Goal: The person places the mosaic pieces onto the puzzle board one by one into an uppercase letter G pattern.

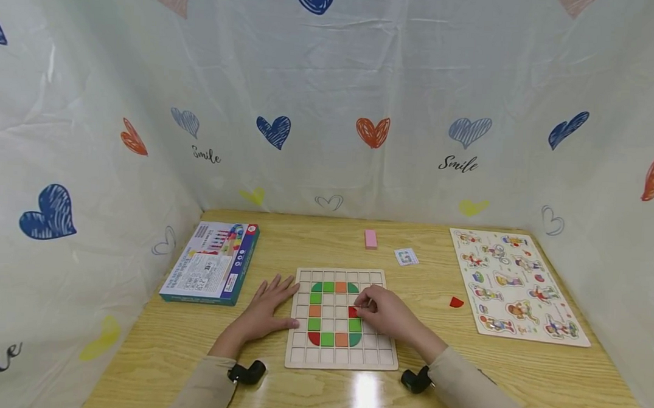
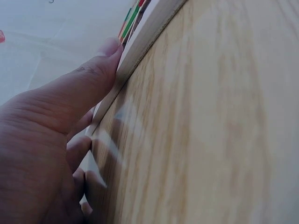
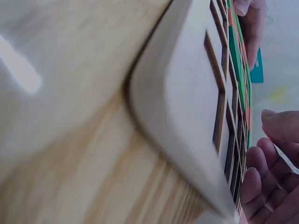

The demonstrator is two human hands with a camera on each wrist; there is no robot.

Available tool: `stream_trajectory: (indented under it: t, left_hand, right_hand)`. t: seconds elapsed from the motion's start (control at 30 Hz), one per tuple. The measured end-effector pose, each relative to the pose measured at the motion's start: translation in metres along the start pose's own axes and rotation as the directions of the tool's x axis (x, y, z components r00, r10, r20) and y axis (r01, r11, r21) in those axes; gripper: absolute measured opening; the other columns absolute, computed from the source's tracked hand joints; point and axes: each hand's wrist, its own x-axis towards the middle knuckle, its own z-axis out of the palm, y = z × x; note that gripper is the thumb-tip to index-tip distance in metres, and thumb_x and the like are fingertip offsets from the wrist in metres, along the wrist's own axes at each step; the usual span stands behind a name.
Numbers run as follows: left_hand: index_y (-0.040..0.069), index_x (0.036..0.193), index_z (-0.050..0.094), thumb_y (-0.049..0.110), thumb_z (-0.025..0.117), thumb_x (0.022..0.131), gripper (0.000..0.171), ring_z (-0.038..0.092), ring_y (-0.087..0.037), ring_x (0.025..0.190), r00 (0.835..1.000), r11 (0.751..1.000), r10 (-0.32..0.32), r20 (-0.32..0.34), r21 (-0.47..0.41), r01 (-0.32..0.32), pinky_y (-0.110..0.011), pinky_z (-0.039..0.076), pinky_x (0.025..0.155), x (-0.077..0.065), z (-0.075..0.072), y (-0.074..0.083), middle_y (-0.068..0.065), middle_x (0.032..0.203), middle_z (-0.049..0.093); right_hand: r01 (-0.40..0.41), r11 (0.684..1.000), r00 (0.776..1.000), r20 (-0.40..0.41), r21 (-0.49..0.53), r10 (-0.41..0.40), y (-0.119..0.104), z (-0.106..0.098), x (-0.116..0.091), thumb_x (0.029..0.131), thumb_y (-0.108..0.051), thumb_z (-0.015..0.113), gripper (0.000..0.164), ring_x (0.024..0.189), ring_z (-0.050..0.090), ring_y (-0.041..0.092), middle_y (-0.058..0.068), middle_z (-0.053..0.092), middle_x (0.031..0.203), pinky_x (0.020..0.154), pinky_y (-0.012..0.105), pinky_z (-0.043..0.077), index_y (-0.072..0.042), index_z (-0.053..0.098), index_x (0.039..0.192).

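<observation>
In the head view a pale wooden grid board [image 1: 342, 357] lies on the table, with a ring of red, green and orange tiles in its cells. My left hand [image 1: 264, 311] lies spread at the board's left side, its thumb touching the edge; the left wrist view shows the thumb [image 2: 91, 77] against that edge. Over the right side of the ring is my right hand [image 1: 388, 313], fingers bent, the fingertips beside a red tile [image 1: 352, 313]. From the right wrist, thumb and fingers [image 3: 273, 175] appear apart, no tile visible between them.
A loose red quarter-round piece [image 1: 456, 302] lies right of the board. Behind stand a pink block [image 1: 371, 239] and a small patterned card [image 1: 406, 257]. A boxed set [image 1: 209, 263] is at left, a picture puzzle board [image 1: 515, 285] at right. A curtain [image 1: 328, 167] surrounds the table.
</observation>
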Motion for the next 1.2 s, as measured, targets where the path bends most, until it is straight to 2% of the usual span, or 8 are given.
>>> stream_trajectory:
  t: [0.2,0.37,0.47,0.6,0.7,0.83,1.0,1.2]
  left_hand:
    - [0.014,0.159,0.038,0.052,0.075,0.088,0.088,0.004,-0.037,0.156,1.0,1.0,0.0,0.0,-0.002,0.0,-0.055,-0.005,0.124,0.0,0.0,0.0,-0.009,0.168,0.022]
    - [0.014,0.159,0.038,0.052,0.075,0.088,0.088,0.004,-0.037,0.156,1.0,1.0,0.006,0.003,0.004,-0.006,-0.055,-0.005,0.124,0.0,0.0,0.0,-0.009,0.168,0.022]
    - [0.014,0.159,0.038,0.052,0.074,0.088,0.088,0.004,-0.037,0.156,1.0,1.0,0.008,0.001,0.006,-0.008,-0.056,-0.005,0.124,0.0,0.0,0.0,-0.01,0.168,0.023]
    - [0.014,0.159,0.038,0.051,0.075,0.088,0.088,0.004,-0.037,0.156,1.0,1.0,0.007,-0.001,0.003,-0.007,-0.055,-0.005,0.124,0.0,0.0,0.0,-0.01,0.168,0.023]
    - [0.014,0.159,0.038,0.051,0.075,0.088,0.088,0.004,-0.037,0.156,1.0,1.0,0.008,-0.004,0.002,-0.008,-0.055,-0.005,0.124,0.0,0.0,0.001,-0.01,0.168,0.022]
    - [0.013,0.159,0.038,0.05,0.075,0.088,0.088,0.004,-0.037,0.156,1.0,1.0,0.01,-0.006,0.005,-0.01,-0.055,-0.005,0.124,-0.001,0.0,0.001,-0.01,0.168,0.023]
    - [0.014,0.159,0.038,0.051,0.075,0.088,0.089,0.004,-0.037,0.156,1.0,1.0,0.013,-0.005,0.006,-0.013,-0.055,-0.005,0.124,0.0,0.001,-0.001,-0.01,0.168,0.023]
    - [0.014,0.16,0.036,0.052,0.075,0.088,0.09,0.004,-0.037,0.156,1.0,1.0,0.019,0.002,0.023,-0.019,-0.055,-0.005,0.124,0.001,0.002,-0.003,-0.009,0.168,0.021]
  right_hand:
    - [-0.083,0.997,0.995,-0.051,-0.004,0.083,0.02,-0.019,-0.016,0.094,-0.015,0.073,0.009,0.079,0.054,0.009,-0.009,0.059,0.088,0.07,0.025,0.049,-0.018,0.07,0.103]
    - [-0.121,0.993,0.986,-0.111,0.016,0.122,0.047,-0.042,-0.038,0.094,-0.012,0.073,0.013,0.079,0.055,0.01,-0.006,0.061,0.089,0.068,0.025,0.049,-0.012,0.071,0.107]
    - [-0.14,0.99,0.978,-0.158,-0.02,0.135,0.062,-0.057,-0.052,0.095,-0.011,0.073,0.013,0.079,0.055,0.01,-0.004,0.062,0.09,0.067,0.025,0.049,-0.01,0.071,0.108]
    - [-0.176,0.977,0.961,-0.236,-0.118,0.144,0.078,-0.075,-0.07,0.094,-0.01,0.072,0.018,0.087,0.058,0.02,0.006,0.065,0.102,0.073,0.037,0.052,-0.007,0.072,0.112]
    - [-0.205,0.96,0.945,-0.294,-0.192,0.143,0.088,-0.086,-0.08,0.092,-0.008,0.073,0.024,0.098,0.06,0.036,0.02,0.064,0.114,0.081,0.052,0.052,-0.004,0.073,0.115]
    - [-0.236,0.936,0.938,-0.313,-0.261,0.149,0.099,-0.094,-0.085,0.091,-0.005,0.071,0.029,0.103,0.057,0.047,0.027,0.065,0.113,0.085,0.061,0.048,0.002,0.072,0.119]
    - [-0.253,0.923,0.947,-0.271,-0.289,0.175,0.102,-0.098,-0.086,0.091,-0.006,0.071,0.025,0.08,0.054,0.03,0.014,0.064,0.091,0.069,0.044,0.045,0.002,0.072,0.115]
    - [-0.249,0.949,0.955,-0.21,-0.193,0.208,0.097,-0.098,-0.085,0.091,-0.006,0.074,0.018,0.076,0.056,0.017,0.004,0.064,0.088,0.065,0.036,0.048,0.0,0.067,0.106]
